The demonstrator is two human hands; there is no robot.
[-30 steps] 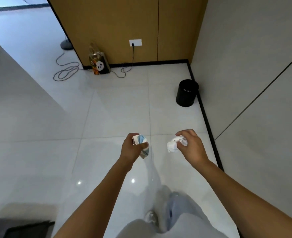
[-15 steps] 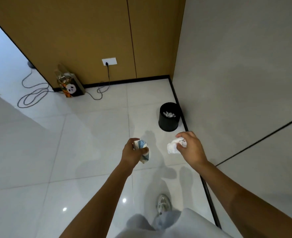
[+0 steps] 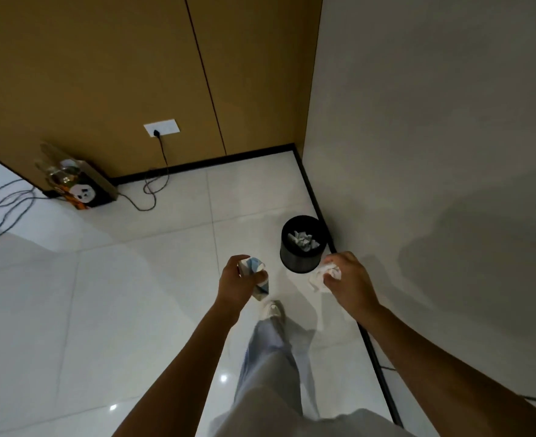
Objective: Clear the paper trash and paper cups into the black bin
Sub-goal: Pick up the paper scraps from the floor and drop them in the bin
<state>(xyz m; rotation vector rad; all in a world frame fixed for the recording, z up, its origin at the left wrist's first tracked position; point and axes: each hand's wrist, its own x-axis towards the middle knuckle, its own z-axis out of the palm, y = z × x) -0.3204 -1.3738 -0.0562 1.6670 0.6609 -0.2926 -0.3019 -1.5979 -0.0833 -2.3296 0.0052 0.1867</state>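
A: Right, hands first. Left hand [image 3: 240, 280]: fingers and thumb curled round a crushed paper cup [image 3: 255, 274], white with blue print. Top of the cup shows above the thumb, its lower end pokes out below the palm.

B: And the other?

A: Right hand [image 3: 348, 279]: fingertips and thumb pinch a crumpled white paper wad [image 3: 322, 275]. Most of the wad sticks out to the left of the fingers. Both items are held in the air, above the floor tiles [image 3: 134, 294].

B: Bin position?

A: Black bin [image 3: 301, 261] stands upright on the floor, close against the dark skirting [image 3: 311, 190] of the grey wall [image 3: 434, 152], just ahead of the two hands and between them in the view. Crumpled white paper [image 3: 303, 239] already lies inside it. Whether there are cups among that paper I can't tell; too small and dim.

B: Anything else down there?

A: One leg in pale trousers [image 3: 270, 357], a light shoe [image 3: 273, 310] stepped forward, blurred. Far left against the wooden panelling [image 3: 102, 74]: a printed gift bag [image 3: 77, 184] with something shiny in it. A white wall socket [image 3: 162, 127] with a black plug in it, its cable [image 3: 153, 190] trailing in loops over the tiles towards the bag. More looped cable [image 3: 5, 206] at the left edge.
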